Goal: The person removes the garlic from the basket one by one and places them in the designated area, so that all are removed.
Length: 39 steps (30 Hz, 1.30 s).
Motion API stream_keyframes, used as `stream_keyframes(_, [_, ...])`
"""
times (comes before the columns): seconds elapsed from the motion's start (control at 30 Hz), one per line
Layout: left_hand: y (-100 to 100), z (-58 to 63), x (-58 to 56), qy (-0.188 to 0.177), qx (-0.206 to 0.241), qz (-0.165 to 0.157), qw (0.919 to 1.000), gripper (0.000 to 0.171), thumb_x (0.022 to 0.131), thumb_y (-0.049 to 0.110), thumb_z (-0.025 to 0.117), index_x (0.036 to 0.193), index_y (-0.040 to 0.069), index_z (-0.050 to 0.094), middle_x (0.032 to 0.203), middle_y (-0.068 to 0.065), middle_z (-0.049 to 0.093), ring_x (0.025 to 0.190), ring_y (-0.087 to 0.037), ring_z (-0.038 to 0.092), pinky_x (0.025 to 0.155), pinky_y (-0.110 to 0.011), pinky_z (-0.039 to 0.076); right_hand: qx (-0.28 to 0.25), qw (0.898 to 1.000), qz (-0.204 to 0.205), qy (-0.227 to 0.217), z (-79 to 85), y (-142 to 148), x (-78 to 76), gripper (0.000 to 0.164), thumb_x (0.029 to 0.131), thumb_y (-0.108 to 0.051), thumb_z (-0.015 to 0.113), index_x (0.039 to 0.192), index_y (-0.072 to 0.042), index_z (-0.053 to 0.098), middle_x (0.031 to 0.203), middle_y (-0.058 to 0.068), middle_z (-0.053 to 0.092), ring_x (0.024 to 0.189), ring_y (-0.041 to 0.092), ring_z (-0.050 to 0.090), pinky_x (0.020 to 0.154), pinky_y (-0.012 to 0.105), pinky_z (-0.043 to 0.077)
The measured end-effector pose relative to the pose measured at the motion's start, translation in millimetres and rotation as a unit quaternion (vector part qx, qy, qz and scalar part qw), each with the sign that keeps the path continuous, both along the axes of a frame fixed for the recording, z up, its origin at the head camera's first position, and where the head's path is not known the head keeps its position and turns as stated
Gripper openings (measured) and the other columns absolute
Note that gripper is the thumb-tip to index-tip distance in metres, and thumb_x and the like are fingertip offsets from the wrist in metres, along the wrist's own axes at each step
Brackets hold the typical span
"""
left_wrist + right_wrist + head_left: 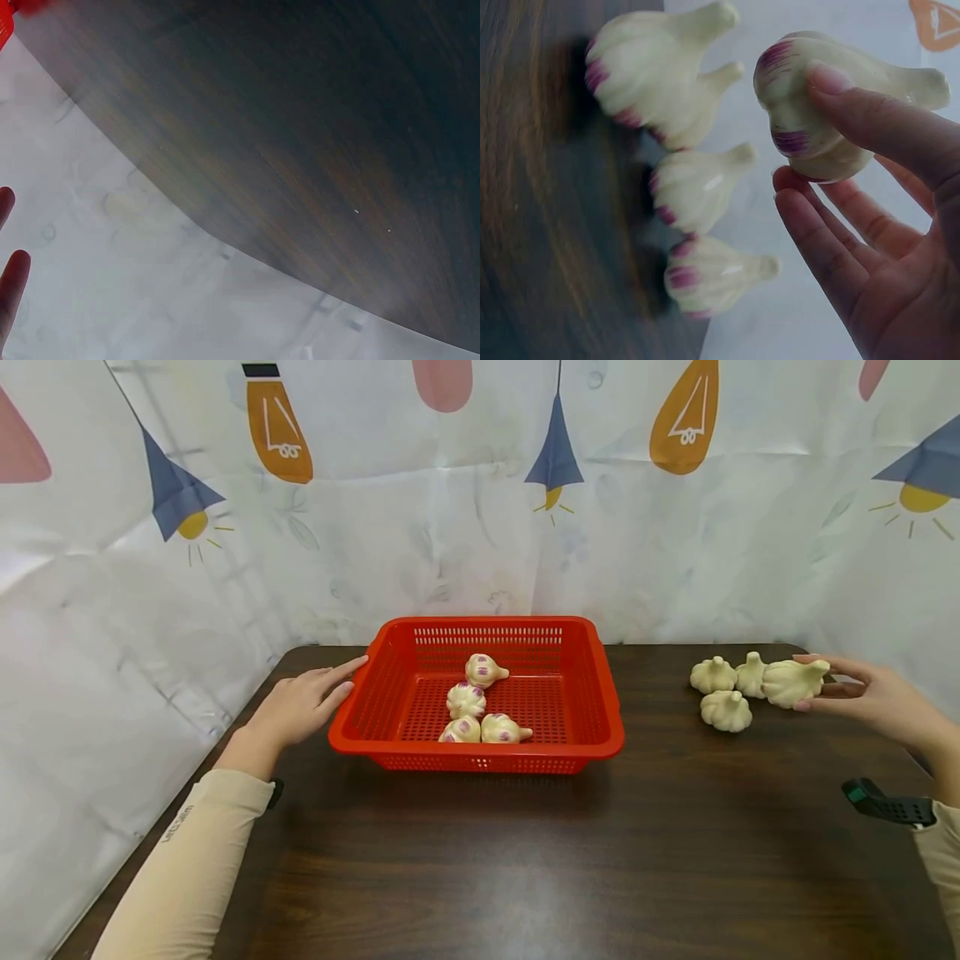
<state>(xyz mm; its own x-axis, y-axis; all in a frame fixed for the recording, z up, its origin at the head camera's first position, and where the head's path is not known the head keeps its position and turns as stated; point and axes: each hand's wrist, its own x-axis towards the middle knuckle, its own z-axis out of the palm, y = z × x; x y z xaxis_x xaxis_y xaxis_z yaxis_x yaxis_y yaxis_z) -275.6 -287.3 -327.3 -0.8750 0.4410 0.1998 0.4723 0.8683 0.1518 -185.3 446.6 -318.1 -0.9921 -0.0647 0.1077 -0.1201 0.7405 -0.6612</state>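
Note:
In the head view my right hand (873, 697) pinches a garlic bulb (793, 683) with purple streaks between thumb and fingers. The right wrist view shows this held garlic bulb (810, 105) raised off the table, its stem toward the palm side. Several other pale garlic bulbs (726, 711) stand close by on the table. My left hand (300, 706) lies at the left rim of a red plastic basket (480, 749), fingers extended, fingertips at the rim. Inside the basket lie several garlic bulbs (467, 700).
A dark wooden table (487, 860) carries everything. Behind and beside it hangs a white curtain (465, 535) printed with lamps and bulbs. The left wrist view shows mostly the table's edge, with two fingertips (11, 285) at its left.

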Motion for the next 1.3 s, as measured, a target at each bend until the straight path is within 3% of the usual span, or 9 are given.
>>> stream_keyframes(0.2, [-0.1, -0.9, -0.8, 0.001, 0.000, -0.001, 1.0000, 0.055, 0.110, 0.043, 0.038, 0.162, 0.024, 0.035, 0.146, -0.025, 0.054, 0.123, -0.045, 0.055, 0.094, -0.065, 0.046, 0.014, 1.000, -0.007, -0.003, -7.4, 10.0, 1.5, 0.067, 0.096, -0.017, 0.075, 0.155, -0.027, 0.046, 0.119, -0.039, 0.046, 0.093, -0.023, 0.051, 0.068, 0.010, 0.042])
stream_keyframes(0.37, [-0.4, -1.6, -1.6, 0.003, 0.000, -0.003, 1.0000, 0.055, 0.110, 0.043, 0.038, 0.162, 0.024, 0.036, 0.146, -0.025, 0.054, 0.124, -0.045, 0.055, 0.094, -0.066, 0.046, 0.017, 1.000, -0.012, -0.015, -12.5, 17.6, 0.4, 0.064, 0.094, -0.017, 0.077, 0.151, -0.029, 0.050, 0.102, -0.038, 0.054, 0.089, -0.018, 0.055, 0.066, 0.013, 0.044])
stream_keyframes(0.43, [-0.5, -1.6, -1.5, 0.004, -0.001, -0.004, 1.0000, 0.055, 0.110, 0.043, 0.038, 0.162, 0.023, 0.036, 0.145, -0.025, 0.054, 0.124, -0.045, 0.055, 0.095, -0.065, 0.046, 0.023, 1.000, -0.006, -0.021, -15.5, 21.0, -0.8, 0.061, 0.094, -0.017, 0.077, 0.149, -0.027, 0.052, 0.103, -0.032, 0.057, 0.089, -0.016, 0.055, 0.066, 0.015, 0.046])
stream_keyframes(0.53, [-0.7, -1.2, -1.1, 0.003, -0.001, -0.003, 1.0000, 0.055, 0.110, 0.043, 0.038, 0.162, 0.023, 0.036, 0.146, -0.025, 0.054, 0.124, -0.045, 0.055, 0.095, -0.065, 0.046, 0.039, 0.999, 0.000, -0.032, -20.9, 24.1, -2.7, 0.057, 0.094, -0.018, 0.077, 0.145, -0.015, 0.052, 0.116, -0.001, 0.067, 0.089, -0.016, 0.052, 0.067, 0.018, 0.048])
stream_keyframes(0.67, [-1.0, -1.1, -0.8, 0.002, 0.000, -0.001, 1.0000, 0.055, 0.110, 0.043, 0.037, 0.162, 0.024, 0.036, 0.146, -0.025, 0.053, 0.124, -0.045, 0.055, 0.095, -0.065, 0.046, 0.050, 0.998, 0.003, -0.049, -28.1, 25.9, -4.7, 0.060, 0.095, -0.022, 0.076, 0.142, 0.001, 0.047, 0.135, 0.040, 0.050, 0.089, -0.019, 0.048, 0.067, 0.019, 0.048])
stream_keyframes(0.8, [-1.3, -1.7, -1.3, 0.005, -0.002, -0.005, 1.0000, 0.055, 0.110, 0.043, 0.037, 0.162, 0.023, 0.036, 0.146, -0.025, 0.054, 0.124, -0.045, 0.055, 0.094, -0.065, 0.047, 0.048, 0.997, 0.002, -0.058, -32.7, 27.2, -6.0, 0.059, 0.095, -0.022, 0.076, 0.142, 0.000, 0.048, 0.135, 0.037, 0.051, 0.091, -0.015, 0.052, 0.068, 0.022, 0.050])
stream_keyframes(0.9, [-1.5, -2.2, -1.6, 0.006, -0.001, -0.007, 1.0000, 0.055, 0.110, 0.042, 0.038, 0.162, 0.023, 0.036, 0.146, -0.025, 0.054, 0.123, -0.045, 0.056, 0.093, -0.065, 0.047, 0.055, 0.996, 0.006, -0.076, -33.8, 27.2, -6.5, 0.070, 0.097, -0.022, 0.074, 0.151, 0.007, 0.038, 0.137, 0.040, 0.046, 0.106, 0.019, 0.067, 0.076, 0.037, 0.054])
stream_keyframes(1.03, [-1.8, -2.5, -1.8, 0.004, 0.001, -0.007, 1.0000, 0.055, 0.110, 0.042, 0.037, 0.162, 0.023, 0.036, 0.146, -0.025, 0.054, 0.123, -0.045, 0.055, 0.094, -0.065, 0.047, 0.061, 0.992, 0.014, -0.109, -34.7, 26.2, -7.1, 0.088, 0.100, -0.024, 0.069, 0.153, 0.021, 0.014, 0.143, 0.050, 0.029, 0.125, 0.070, 0.036, 0.088, 0.066, 0.046])
stream_keyframes(1.3, [-1.8, -2.4, -2.7, 0.004, 0.003, -0.007, 1.0000, 0.056, 0.110, 0.044, 0.038, 0.162, 0.024, 0.036, 0.145, -0.024, 0.054, 0.122, -0.044, 0.056, 0.092, -0.064, 0.048, 0.060, 0.992, 0.013, -0.113, -39.3, 25.0, -9.3, 0.087, 0.100, -0.025, 0.069, 0.152, 0.021, 0.016, 0.143, 0.049, 0.030, 0.125, 0.070, 0.037, 0.091, 0.071, 0.042])
